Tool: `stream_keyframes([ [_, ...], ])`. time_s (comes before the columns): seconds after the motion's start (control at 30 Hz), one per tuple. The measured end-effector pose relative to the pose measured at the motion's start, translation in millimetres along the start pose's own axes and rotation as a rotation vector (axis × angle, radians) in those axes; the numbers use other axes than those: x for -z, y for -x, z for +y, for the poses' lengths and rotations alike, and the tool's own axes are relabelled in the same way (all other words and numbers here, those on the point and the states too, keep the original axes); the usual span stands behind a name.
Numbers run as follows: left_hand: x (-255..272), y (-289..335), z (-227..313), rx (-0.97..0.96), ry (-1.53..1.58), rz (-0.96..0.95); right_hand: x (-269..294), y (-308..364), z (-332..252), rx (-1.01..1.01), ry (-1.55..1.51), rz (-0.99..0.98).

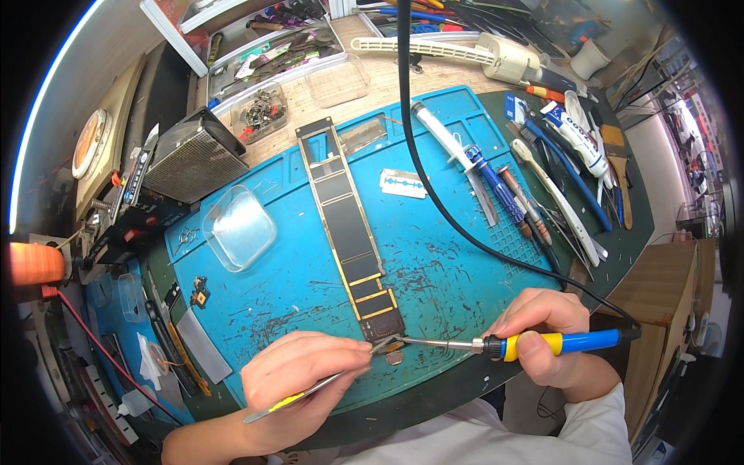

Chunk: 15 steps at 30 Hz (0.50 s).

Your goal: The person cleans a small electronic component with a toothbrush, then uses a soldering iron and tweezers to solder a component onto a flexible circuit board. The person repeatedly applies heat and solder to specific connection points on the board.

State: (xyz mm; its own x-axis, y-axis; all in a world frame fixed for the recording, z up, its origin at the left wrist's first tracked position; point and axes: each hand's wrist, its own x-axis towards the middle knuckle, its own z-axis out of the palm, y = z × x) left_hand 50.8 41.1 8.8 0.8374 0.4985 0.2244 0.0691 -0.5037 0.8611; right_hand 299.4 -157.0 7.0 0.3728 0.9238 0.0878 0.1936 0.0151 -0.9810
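Note:
A long, narrow circuit board (346, 225) with dark panels and gold edges lies on the blue work mat (271, 310). My left hand (306, 376) pinches a pair of metal tweezers (322, 385), whose tips reach the board's near end. In my right hand (546, 329) is a soldering iron (570, 343) with a blue and yellow handle. The iron's metal tip points left and meets the tweezer tips at that same end; whether they touch cannot be made out. A small metallic piece (394, 358) lies just below the tips.
The iron's black cable (434, 198) arches over the mat. A clear plastic box (239, 229) stands at left, near a fan unit (194, 155). A razor blade (404, 183) lies beyond the board. Syringe (446, 132), screwdrivers (496, 186) and brushes (570, 174) crowd the right.

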Motion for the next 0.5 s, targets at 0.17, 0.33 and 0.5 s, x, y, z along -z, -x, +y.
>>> stream_keyframes([
  [0.17, 0.3, 0.4, -0.3, 0.002, -0.001, 0.0, -0.5, 0.4, -0.3, -0.004, -0.016, 0.011],
  [0.33, 0.4, 1.1, -0.8, 0.006, 0.007, 0.001, -0.3, -0.3, -1.6, -0.008, -0.009, -0.002],
  [0.5, 0.5, 1.3, -1.1, 0.008, 0.006, -0.002, -0.8, -0.6, -1.6, 0.0, 0.002, -0.003],
])
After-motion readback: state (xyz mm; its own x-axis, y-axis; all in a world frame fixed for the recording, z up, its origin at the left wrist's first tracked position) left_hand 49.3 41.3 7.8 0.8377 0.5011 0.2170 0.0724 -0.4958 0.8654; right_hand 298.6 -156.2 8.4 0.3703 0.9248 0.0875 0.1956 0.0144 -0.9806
